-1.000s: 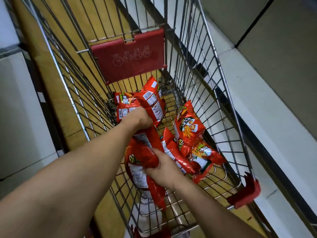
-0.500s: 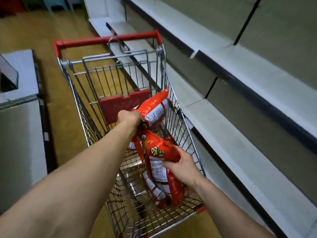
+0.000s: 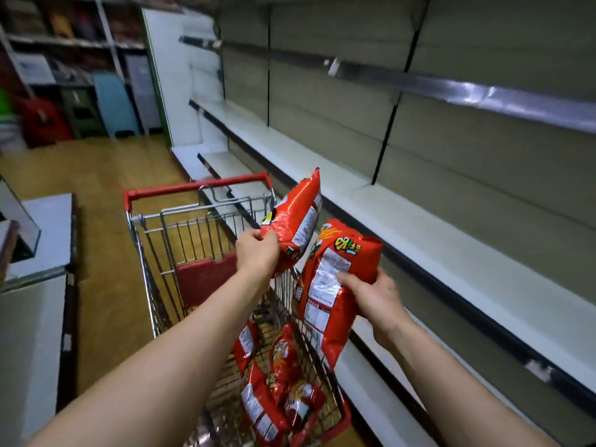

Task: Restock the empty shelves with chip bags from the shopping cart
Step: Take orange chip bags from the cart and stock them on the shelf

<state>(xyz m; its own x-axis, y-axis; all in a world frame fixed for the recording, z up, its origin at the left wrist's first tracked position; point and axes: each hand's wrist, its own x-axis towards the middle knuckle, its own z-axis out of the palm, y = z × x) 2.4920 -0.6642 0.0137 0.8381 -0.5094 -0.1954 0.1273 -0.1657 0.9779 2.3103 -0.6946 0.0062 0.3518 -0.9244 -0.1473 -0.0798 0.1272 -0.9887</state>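
Head view, and both hands are up over the cart! The left hand pinches a red chip bag by its lower corner, fingers curled round the edge. That left bag tilts up toward 1 o'clock, above the cart's right rim. The right hand grips a second bag from its 3 o'clock side, thumb laid across the white label, fingers wrapped behind. This right bag hangs long and nearly upright, back panel to the camera, its bottom end dangling over the cart's right wall. The two bags ride just beside each other; whether they touch I cannot tell. Down at 6 o'clock, spare bags lie heaped in the basket. The red handle sits at the far end, 11 o'clock. A long pale shelf runs along at 3 o'clock, near the right bag, with an upper shelf at 1 o'clock. Wooden floor spreads at 9 o'clock
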